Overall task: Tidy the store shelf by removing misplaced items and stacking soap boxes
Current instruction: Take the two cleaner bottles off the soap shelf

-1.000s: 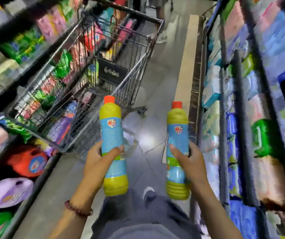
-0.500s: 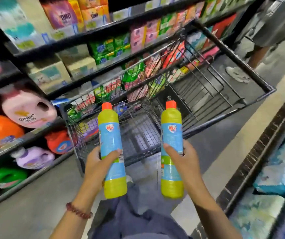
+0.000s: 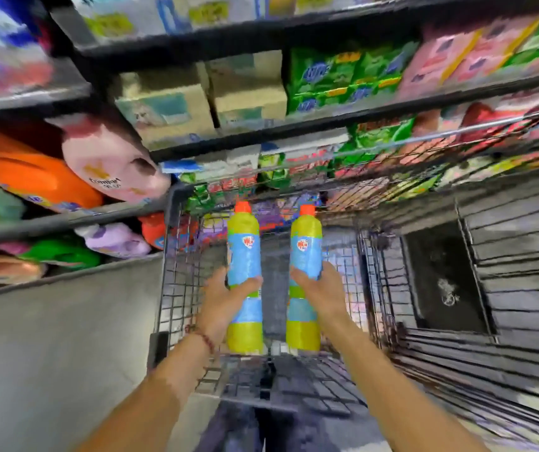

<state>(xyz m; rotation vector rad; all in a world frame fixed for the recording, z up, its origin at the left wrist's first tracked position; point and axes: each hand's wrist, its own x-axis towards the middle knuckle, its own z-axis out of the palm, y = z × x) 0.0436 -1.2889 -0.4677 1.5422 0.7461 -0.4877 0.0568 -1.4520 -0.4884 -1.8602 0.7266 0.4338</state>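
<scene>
Big shelves (image 3: 261, 138) fill the far side, packed with blurry boxes, green packs and fat jugs on the left. A wire cart (image 3: 375, 288) sits just in front of you, below the shelves. Your left hand (image 3: 225, 298) is wrapped around one yellow bottle (image 3: 245, 282), and your right hand (image 3: 320, 295) is wrapped around the other yellow bottle (image 3: 304, 282). Both bottles stand up straight, side by side but not touching, over the near left part of the cart.
</scene>
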